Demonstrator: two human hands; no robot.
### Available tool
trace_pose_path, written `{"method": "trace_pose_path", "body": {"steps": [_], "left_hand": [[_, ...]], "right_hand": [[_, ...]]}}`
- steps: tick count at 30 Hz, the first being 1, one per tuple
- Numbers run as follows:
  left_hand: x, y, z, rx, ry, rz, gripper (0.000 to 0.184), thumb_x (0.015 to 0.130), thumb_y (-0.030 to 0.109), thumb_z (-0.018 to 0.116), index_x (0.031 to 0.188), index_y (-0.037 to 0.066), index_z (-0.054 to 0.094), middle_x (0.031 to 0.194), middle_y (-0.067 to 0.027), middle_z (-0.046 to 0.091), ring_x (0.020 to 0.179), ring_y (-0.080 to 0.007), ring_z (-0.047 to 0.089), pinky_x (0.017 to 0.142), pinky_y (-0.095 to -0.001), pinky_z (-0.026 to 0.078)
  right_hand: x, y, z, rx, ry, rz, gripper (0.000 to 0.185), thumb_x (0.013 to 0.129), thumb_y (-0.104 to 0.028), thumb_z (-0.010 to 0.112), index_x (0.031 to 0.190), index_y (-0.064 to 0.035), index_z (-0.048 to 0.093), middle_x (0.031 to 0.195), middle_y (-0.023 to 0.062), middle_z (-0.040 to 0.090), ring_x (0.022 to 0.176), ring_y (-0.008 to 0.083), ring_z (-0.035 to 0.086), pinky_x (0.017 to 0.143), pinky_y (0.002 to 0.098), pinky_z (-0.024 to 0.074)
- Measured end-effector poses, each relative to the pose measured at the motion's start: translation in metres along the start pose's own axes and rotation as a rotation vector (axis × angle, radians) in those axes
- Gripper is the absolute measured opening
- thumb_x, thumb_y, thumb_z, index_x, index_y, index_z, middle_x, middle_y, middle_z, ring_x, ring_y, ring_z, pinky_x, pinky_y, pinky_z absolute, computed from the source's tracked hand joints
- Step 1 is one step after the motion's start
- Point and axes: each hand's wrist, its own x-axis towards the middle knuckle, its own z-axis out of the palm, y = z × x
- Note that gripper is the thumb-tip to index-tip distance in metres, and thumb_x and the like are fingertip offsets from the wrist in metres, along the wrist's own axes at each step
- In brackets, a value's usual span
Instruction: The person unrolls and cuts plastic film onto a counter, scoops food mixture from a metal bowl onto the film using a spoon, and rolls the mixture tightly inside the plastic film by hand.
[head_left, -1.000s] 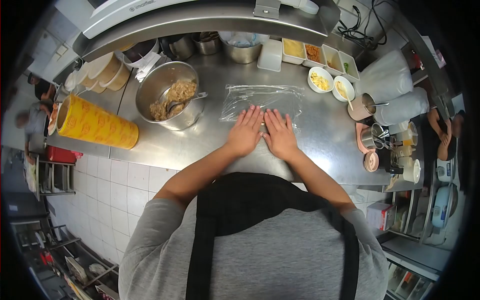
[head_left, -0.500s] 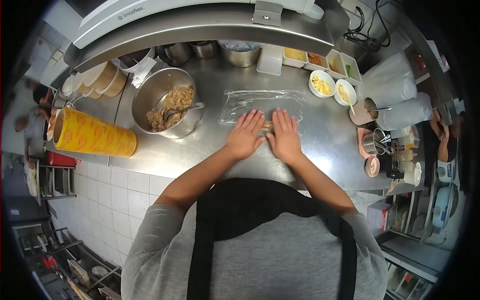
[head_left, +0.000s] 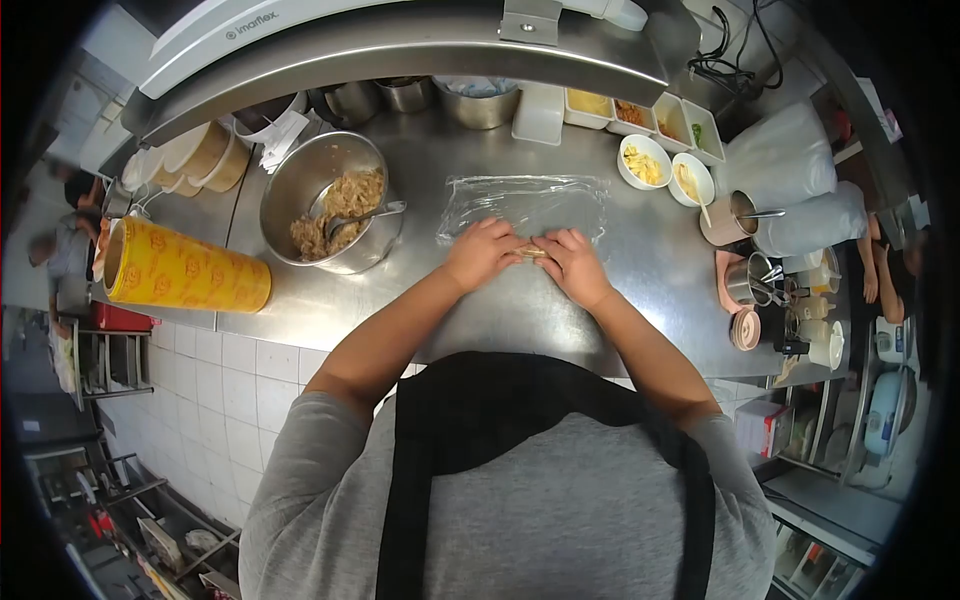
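On the steel counter (head_left: 300, 325), a thin sheet of clear plastic wrap (head_left: 525, 200) is spread in front of the person, and some wrinkles are seen in it. At the near edge of this sheet, in the middle, a small brownish roll (head_left: 533, 253) is placed, and it is partly covered by the fingers. One end of the roll is held by the left hand (head_left: 484, 254) and the other end by the right hand (head_left: 574, 266); the fingers of both hands are bent over it and the thumbs are brought near to each other, so the grip is closed on the roll from two sides. How strongly it is pressed cannot be judged. To the left of the hands, a steel bowl (head_left: 372, 246) is placed, in which a brown, lumpy mixture (head_left: 357, 190) is contained, and a spoon (head_left: 388, 210) is leaned in it. Farther left, a yellow patterned cylinder (head_left: 190, 266) is seen. On the right side, well apart from the hands, yellow pieces (head_left: 640, 166) are held in a white bowl (head_left: 645, 185), and just beside it a second white bowl (head_left: 684, 200) is placed. A black apron (head_left: 500, 400) is worn over a grey shirt (head_left: 560, 510).
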Motion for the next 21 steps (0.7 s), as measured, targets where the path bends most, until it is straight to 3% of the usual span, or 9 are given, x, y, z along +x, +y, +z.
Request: {"method": "trace_pose_path", "body": {"steps": [5, 8, 11, 17, 21], "left_hand": [[-0.009, -0.016, -0.018, -0.091, -0.059, -0.022, 0.032, 0.076, 0.025, 0.073, 0.107, 0.018, 0.069, 0.099, -0.0018, 0.059, 0.100, -0.0245, 0.055, 0.088, -0.0395, 0.047], [0.001, -0.001, -0.026, 0.091, -0.010, 0.084, 0.040, 0.073, 0.026, 0.077, 0.111, 0.015, 0.068, 0.094, -0.0045, 0.059, 0.095, -0.0270, 0.055, 0.085, -0.0398, 0.048], [0.016, 0.013, -0.002, 0.019, -0.004, 0.084, 0.040, 0.073, 0.025, 0.078, 0.111, 0.015, 0.066, 0.093, -0.0054, 0.059, 0.097, -0.0278, 0.056, 0.085, -0.0400, 0.048], [0.000, -0.002, -0.017, -0.124, -0.028, 0.007, 0.035, 0.076, 0.019, 0.076, 0.108, 0.013, 0.065, 0.101, -0.0060, 0.061, 0.098, -0.0280, 0.057, 0.086, -0.0394, 0.048], [-0.017, -0.025, -0.023, -0.103, 0.044, -0.011, 0.026, 0.077, 0.016, 0.074, 0.102, 0.011, 0.069, 0.102, -0.0056, 0.062, 0.095, -0.0273, 0.057, 0.085, -0.0384, 0.048]], "right_hand": [[-0.011, 0.009, -0.017, -0.041, -0.041, 0.021, 0.044, 0.077, -0.014, 0.071, 0.120, -0.0087, 0.063, 0.107, 0.0075, 0.058, 0.100, 0.0273, 0.054, 0.086, 0.0389, 0.0465], [0.000, -0.003, -0.028, -0.110, -0.083, -0.003, 0.043, 0.077, -0.014, 0.071, 0.119, -0.0081, 0.062, 0.107, 0.0074, 0.058, 0.101, 0.0278, 0.054, 0.086, 0.0389, 0.0463], [0.009, -0.008, -0.010, -0.114, -0.124, 0.016, 0.040, 0.077, -0.014, 0.070, 0.116, -0.0076, 0.062, 0.108, 0.0077, 0.057, 0.102, 0.0289, 0.054, 0.086, 0.0396, 0.0463], [-0.008, 0.004, -0.011, 0.077, -0.037, 0.058, 0.033, 0.082, -0.015, 0.068, 0.114, -0.0091, 0.063, 0.109, 0.0084, 0.057, 0.100, 0.0304, 0.053, 0.087, 0.0402, 0.0468], [-0.012, 0.013, -0.016, -0.006, 0.012, -0.035, 0.032, 0.084, -0.017, 0.068, 0.115, -0.0110, 0.064, 0.108, 0.0064, 0.058, 0.097, 0.0279, 0.053, 0.086, 0.0385, 0.0467]]}}
